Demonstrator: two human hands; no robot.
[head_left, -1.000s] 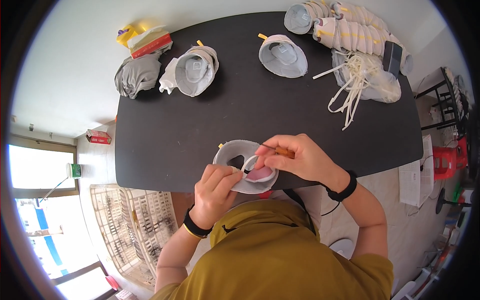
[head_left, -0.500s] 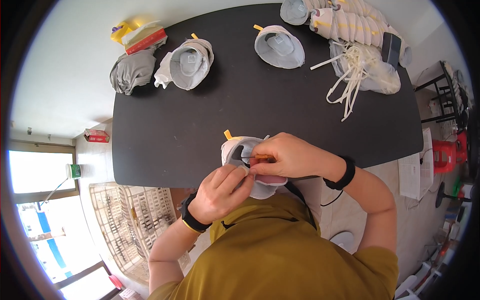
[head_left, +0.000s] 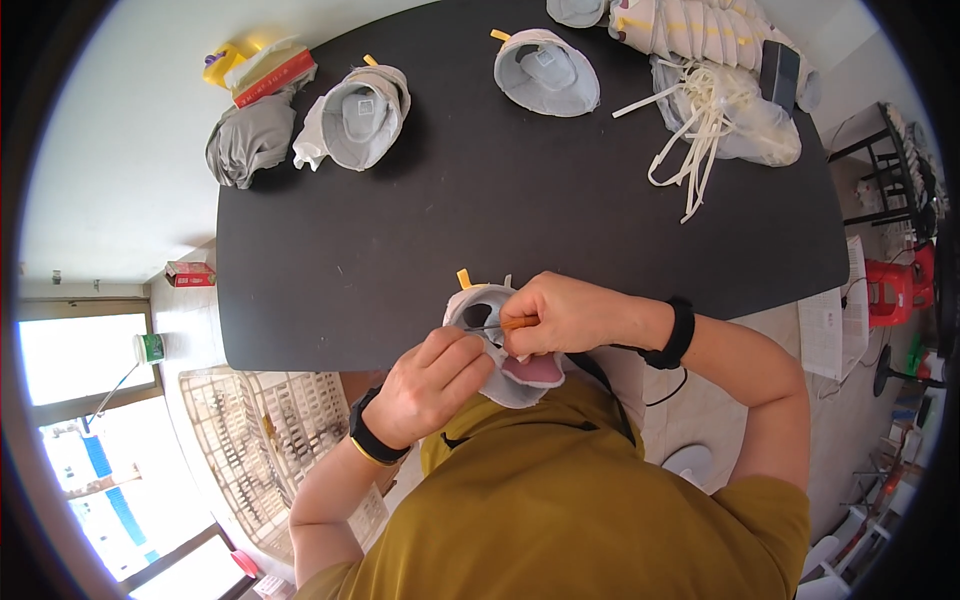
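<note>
A pale grey shoe upper (head_left: 512, 392) with a yellow pull tab and a pinkish inner patch is held at the table's near edge, close to my body. My left hand (head_left: 432, 385) pinches its left edge. Closed around the orange-brown handle of an awl-like tool (head_left: 520, 322), my right hand (head_left: 568, 315) rests over the upper's opening. The tool's thin metal shaft points left toward my left fingertips. Its tip is hidden there, so I cannot tell whether it goes through the material.
On the black table (head_left: 400, 240) stand two more uppers (head_left: 545, 75), one beside white material, and a grey cloth bundle (head_left: 248, 145). Far right lie nested uppers (head_left: 690, 35), a plastic bag with cream laces (head_left: 700, 115) and a phone (head_left: 780, 75). A plastic crate (head_left: 240, 450) stands on the floor.
The tool's shaft has shifted left and down, nearer my left fingertips. The upper has turned slightly, showing more of the pink patch. My head view has moved a little.
</note>
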